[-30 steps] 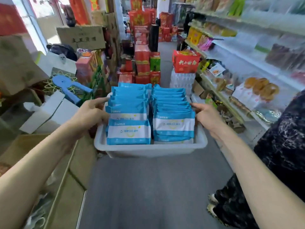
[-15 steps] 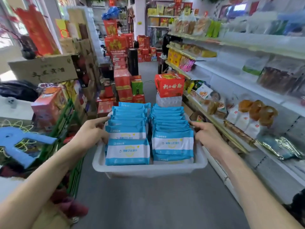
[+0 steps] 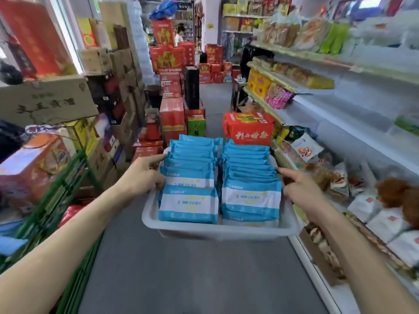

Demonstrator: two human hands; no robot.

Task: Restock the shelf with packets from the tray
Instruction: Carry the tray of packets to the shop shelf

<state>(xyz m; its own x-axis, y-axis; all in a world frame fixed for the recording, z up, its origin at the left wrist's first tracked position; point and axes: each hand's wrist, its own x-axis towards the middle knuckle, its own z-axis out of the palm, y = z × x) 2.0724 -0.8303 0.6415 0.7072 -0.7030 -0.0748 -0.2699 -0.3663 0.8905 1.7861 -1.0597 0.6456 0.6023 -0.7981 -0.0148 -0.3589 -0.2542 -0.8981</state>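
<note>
I see a white tray (image 3: 215,231) carrying two rows of blue-and-white packets (image 3: 188,202) stood on edge. On my right, the shelf (image 3: 340,132) holds bread (image 3: 294,72) above and bagged snacks (image 3: 303,151) below. The grey floor (image 3: 192,279) bears stacked red boxes (image 3: 172,114).

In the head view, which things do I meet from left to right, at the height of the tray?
Green crates → left hand → left row of packets → right row of packets → right hand → shelf. Both hands hold the tray.
</note>
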